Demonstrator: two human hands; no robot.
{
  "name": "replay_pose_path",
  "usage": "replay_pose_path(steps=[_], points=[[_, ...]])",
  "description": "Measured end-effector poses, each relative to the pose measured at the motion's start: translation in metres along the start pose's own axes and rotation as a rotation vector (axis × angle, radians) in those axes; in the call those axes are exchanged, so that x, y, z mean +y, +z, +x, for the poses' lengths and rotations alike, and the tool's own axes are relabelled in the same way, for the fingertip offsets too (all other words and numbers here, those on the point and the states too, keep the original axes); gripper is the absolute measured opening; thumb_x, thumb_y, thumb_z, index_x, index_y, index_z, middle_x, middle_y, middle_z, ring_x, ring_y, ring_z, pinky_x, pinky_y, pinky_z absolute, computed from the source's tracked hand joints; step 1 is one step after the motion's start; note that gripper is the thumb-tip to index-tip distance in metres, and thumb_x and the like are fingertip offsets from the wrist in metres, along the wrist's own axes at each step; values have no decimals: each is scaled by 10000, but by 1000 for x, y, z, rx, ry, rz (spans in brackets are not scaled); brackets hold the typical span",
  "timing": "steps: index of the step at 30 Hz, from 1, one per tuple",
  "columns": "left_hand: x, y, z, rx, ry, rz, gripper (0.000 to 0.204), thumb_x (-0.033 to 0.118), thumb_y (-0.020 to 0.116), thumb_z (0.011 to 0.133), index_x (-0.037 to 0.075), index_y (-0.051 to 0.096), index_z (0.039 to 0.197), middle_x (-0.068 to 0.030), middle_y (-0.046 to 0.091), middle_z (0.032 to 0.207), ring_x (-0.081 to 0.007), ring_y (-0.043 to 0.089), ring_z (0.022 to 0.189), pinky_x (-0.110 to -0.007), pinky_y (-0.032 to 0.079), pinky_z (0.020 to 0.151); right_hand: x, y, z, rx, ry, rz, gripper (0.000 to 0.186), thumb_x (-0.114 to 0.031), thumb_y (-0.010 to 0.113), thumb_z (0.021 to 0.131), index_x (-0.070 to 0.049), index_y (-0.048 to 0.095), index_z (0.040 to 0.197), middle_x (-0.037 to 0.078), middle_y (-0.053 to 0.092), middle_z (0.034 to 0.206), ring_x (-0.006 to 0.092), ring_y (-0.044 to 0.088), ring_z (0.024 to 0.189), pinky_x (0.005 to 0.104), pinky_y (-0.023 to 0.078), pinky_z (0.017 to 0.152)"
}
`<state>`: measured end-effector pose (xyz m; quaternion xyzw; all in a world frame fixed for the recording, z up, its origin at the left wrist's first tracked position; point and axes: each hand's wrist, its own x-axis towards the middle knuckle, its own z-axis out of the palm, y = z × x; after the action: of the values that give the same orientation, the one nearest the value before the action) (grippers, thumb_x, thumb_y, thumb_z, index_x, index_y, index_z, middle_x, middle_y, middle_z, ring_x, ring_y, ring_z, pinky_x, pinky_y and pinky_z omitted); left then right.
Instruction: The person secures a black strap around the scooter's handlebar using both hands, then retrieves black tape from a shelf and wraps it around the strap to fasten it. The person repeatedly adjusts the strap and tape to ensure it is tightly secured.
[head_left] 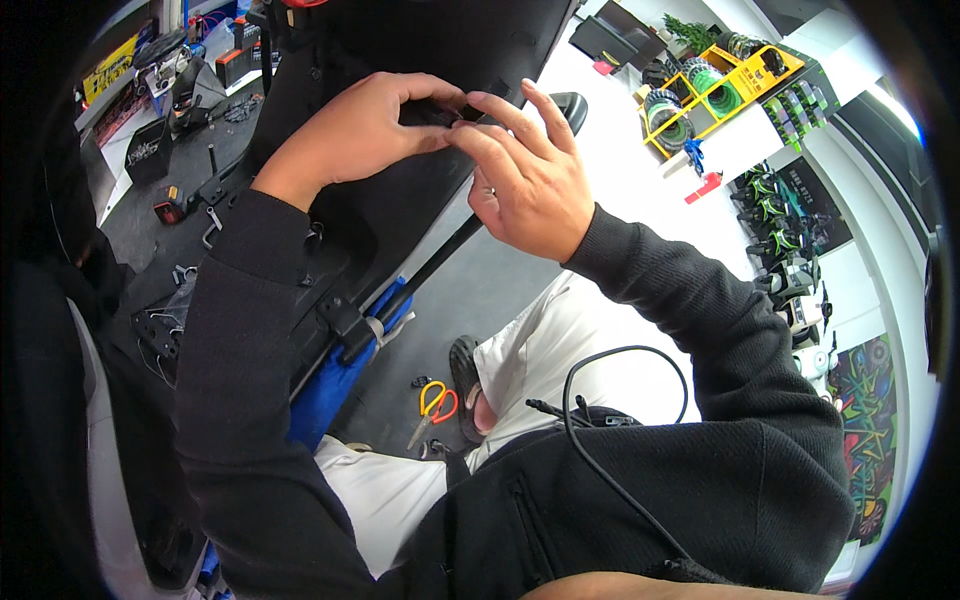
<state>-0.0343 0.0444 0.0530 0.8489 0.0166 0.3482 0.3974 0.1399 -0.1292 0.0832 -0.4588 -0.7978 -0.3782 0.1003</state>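
Note:
My left hand (360, 130) and my right hand (530, 165) meet at the upper middle, over a large black panel (400, 205). Thumb and fingers of the left are bent together in a pinch. The right has its fingertips pressed close to the left's, with the little finger raised. Between them is a small black part (487, 108), mostly covered by the fingers and hard to tell from the dark panel behind it. Beneath the hands a black bar (440, 250) runs slantwise along the panel's edge, with a black clamp-like block (345, 322) at its lower part.
Orange-and-yellow-handled scissors (437, 405) lie on the grey floor by my foot. At left, a dark workbench (240, 150) carries a tape measure (170, 205) and loose tools. Blue cloth (325, 395) hangs below the bar. A yellow rack (715, 95) with wheels stands far right.

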Motion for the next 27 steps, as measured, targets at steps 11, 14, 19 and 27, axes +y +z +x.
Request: replay_pose_path(steps=[11, 14, 19, 27], points=[[9, 4, 4, 31, -41, -56, 505, 21, 808, 883, 2, 664, 1368, -105, 741, 1237, -209, 680, 1189, -367, 494, 1106, 25, -2, 11, 96, 0, 347, 452, 7, 700, 834, -62, 657, 1279, 119, 741, 1190, 311, 706, 1211, 504, 462, 1199], [9, 5, 4, 37, -65, -62, 548, -25, 795, 875, 9, 643, 1401, -94, 730, 1229, -202, 670, 1204, -360, 489, 1114, 37, -2, 11, 135, -28, 378, 460, 52, 704, 873, -32, 635, 1320, 131, 712, 1283, 353, 713, 1192, 452, 545, 1102], [5, 6, 7, 32, -100, -124, 604, -76, 774, 874, 12, 598, 1445, -78, 702, 1273, -187, 646, 1236, -341, 496, 1107, 53, 0, 12, 111, 31, 403, 385, 22, 734, 924, -82, 702, 1292, 132, 660, 1314, 319, 738, 1083, 375, 634, 915], [19, 2, 7, 27, -205, -113, 660, -52, 801, 854, 33, 565, 1465, -51, 696, 1259, -100, 615, 1117, -257, 479, 972, 59, 12, 19, 42, 2, -21, 476, 2, 786, 796, -160, 761, 1243, 59, 710, 1231, 233, 723, 1051, 340, 634, 851]])
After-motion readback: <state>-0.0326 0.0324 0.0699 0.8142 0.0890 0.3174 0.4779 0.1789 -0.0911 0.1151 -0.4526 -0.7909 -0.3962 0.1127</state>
